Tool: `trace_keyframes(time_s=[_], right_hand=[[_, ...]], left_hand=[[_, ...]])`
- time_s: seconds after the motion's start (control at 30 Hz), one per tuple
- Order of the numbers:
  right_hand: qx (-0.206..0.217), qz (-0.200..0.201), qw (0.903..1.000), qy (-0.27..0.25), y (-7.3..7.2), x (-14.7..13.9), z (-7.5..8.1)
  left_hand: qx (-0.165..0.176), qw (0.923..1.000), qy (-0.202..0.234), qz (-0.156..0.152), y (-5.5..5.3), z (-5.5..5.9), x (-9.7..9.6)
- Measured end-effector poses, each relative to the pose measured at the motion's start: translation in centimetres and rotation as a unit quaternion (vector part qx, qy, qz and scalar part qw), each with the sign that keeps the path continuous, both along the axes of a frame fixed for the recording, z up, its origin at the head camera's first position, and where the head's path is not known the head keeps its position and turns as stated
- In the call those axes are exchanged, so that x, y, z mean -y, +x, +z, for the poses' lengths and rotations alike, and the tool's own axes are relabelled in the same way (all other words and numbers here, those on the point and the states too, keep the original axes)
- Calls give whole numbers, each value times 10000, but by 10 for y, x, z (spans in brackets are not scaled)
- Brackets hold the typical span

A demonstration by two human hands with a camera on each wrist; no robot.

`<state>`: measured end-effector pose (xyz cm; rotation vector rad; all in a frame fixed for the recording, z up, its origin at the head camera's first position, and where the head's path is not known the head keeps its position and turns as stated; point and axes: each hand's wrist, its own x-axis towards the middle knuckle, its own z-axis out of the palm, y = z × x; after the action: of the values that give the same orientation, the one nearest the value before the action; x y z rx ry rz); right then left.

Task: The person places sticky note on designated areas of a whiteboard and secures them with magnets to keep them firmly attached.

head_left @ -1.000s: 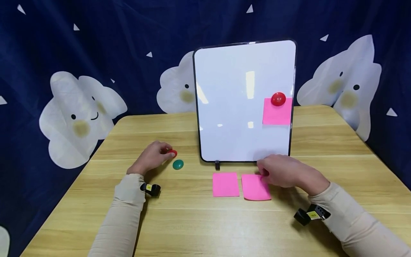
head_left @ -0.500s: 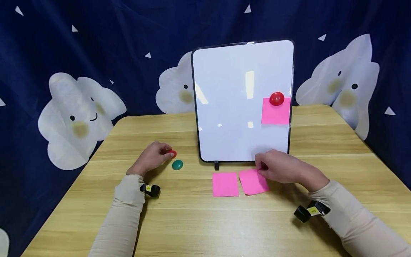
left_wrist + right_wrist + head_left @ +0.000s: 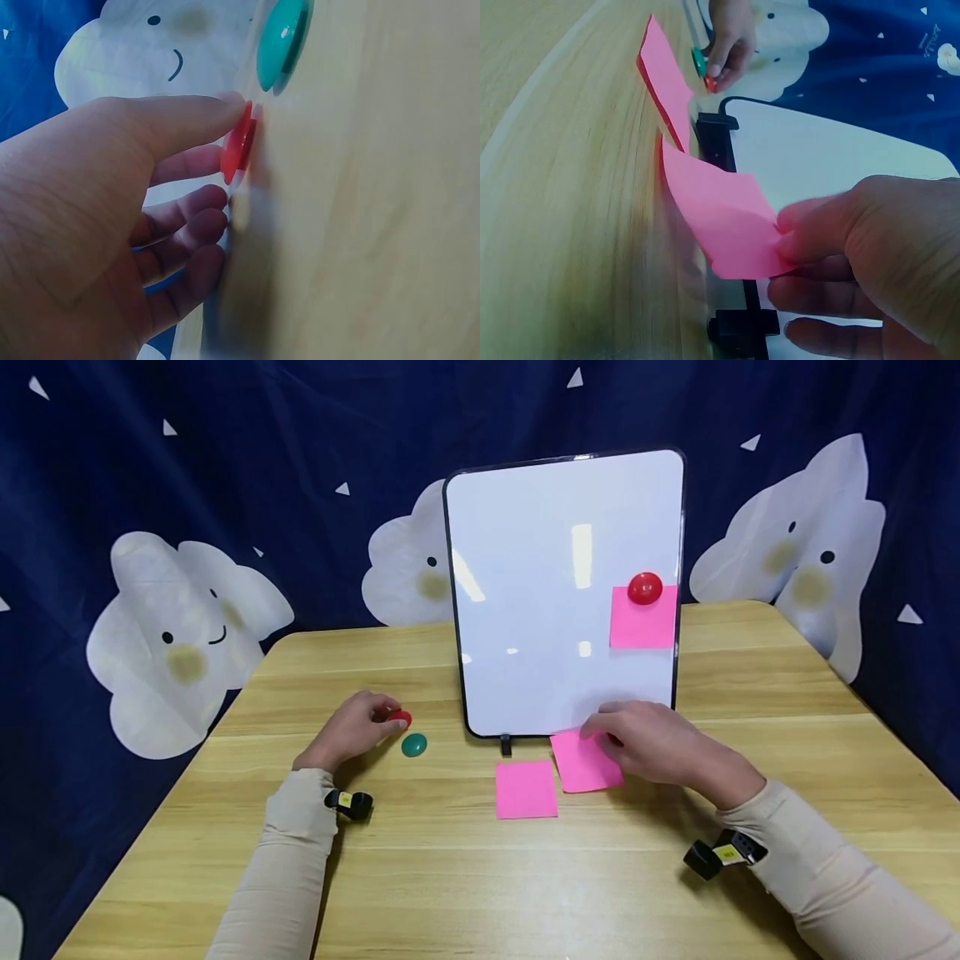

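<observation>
My right-wrist view showing two black feet (image 3: 742,330), head one, right fingers (image 3: 817,225) pinching one of three notes (image 3: 724,217), left fingers (image 3: 187,116) one of two red discs (image 3: 236,144), green disc (image 3: 281,45) at its five o'clock

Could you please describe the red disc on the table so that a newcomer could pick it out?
Find the standing whiteboard; on the table to its left, the left hand pinches a red disc. The green disc beside it differs in colour, while the other red disc is up on the whiteboard, overlapping a pink note.
</observation>
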<state>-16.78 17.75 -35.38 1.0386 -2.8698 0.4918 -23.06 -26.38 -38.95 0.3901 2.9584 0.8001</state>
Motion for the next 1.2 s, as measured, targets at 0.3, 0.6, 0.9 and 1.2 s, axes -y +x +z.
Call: trace_keyframes(time_s=[0.3, 0.6, 0.9, 1.2], right_hand=[[-454, -89, 9988, -178, 1, 3, 3], [-400, -131, 9972, -619, -1, 3, 1], [-361, -107, 9947, -959, -2, 1, -3], [-446, -7, 9943, -969, -5, 2, -7]], left_hand=[[-46, 10000, 19, 57, 1, -1, 1], [14, 9999, 132, -4, 1, -3, 1], [56, 9998, 166, 52, 0, -4, 1], [33, 10000, 49, 66, 1, -4, 0]])
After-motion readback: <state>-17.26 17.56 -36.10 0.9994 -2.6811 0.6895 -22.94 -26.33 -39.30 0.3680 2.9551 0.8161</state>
